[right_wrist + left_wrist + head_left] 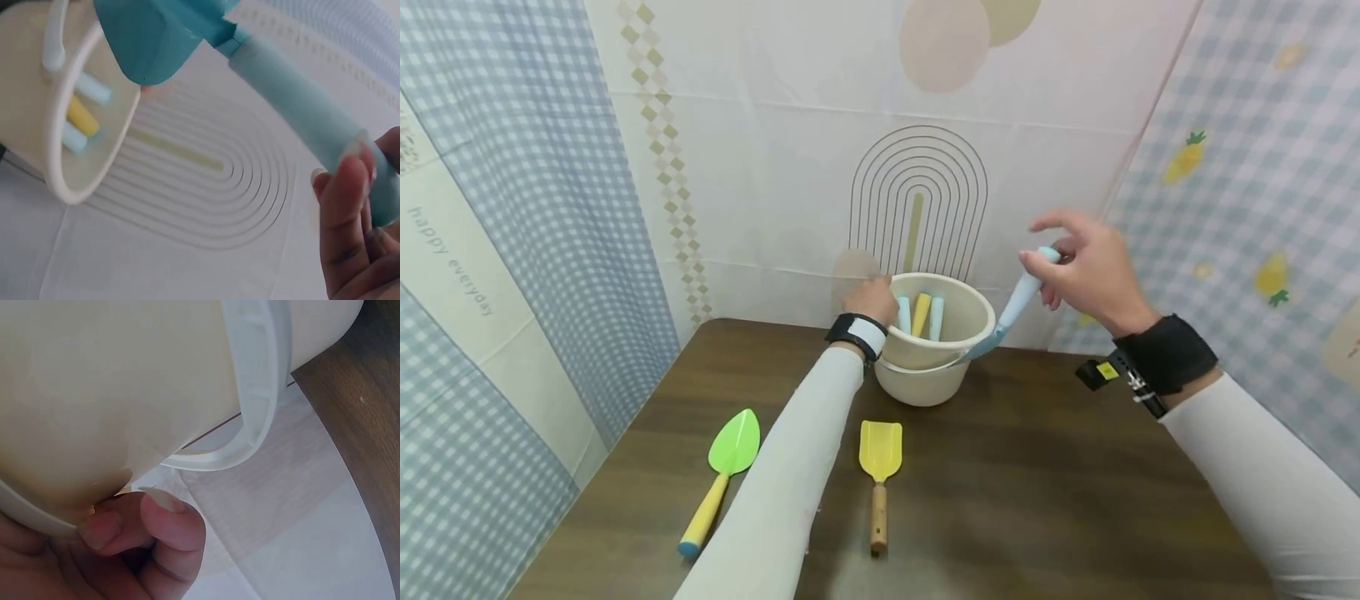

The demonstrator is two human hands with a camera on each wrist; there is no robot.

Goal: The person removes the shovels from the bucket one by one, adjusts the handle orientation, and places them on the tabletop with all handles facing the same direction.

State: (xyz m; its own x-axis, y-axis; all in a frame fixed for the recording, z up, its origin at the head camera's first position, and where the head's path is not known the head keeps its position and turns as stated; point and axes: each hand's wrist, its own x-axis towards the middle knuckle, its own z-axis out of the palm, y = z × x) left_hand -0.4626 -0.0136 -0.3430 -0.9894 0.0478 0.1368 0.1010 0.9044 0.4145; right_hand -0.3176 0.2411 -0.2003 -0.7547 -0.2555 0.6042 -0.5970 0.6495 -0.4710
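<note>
A cream bucket (922,385) stands at the back of the table, its white carrying handle hanging down the front. My left hand (871,302) grips the left of its rim, the fingers curled at the edge in the left wrist view (137,540). Two light blue handles (936,317) and a yellow handle (921,313) stick up inside; their lower ends are hidden. My right hand (1093,271) pinches the end of a blue shovel's handle (1021,300), to the right of the bucket. Its teal head (150,44) points down beside the bucket's right rim.
A yellow scoop with a wooden handle (880,483) lies in front of the bucket. Farther left lies a green trowel with a yellow handle (730,450). Printed curtains (775,192) hang right behind the brown table (1037,500) and at both sides.
</note>
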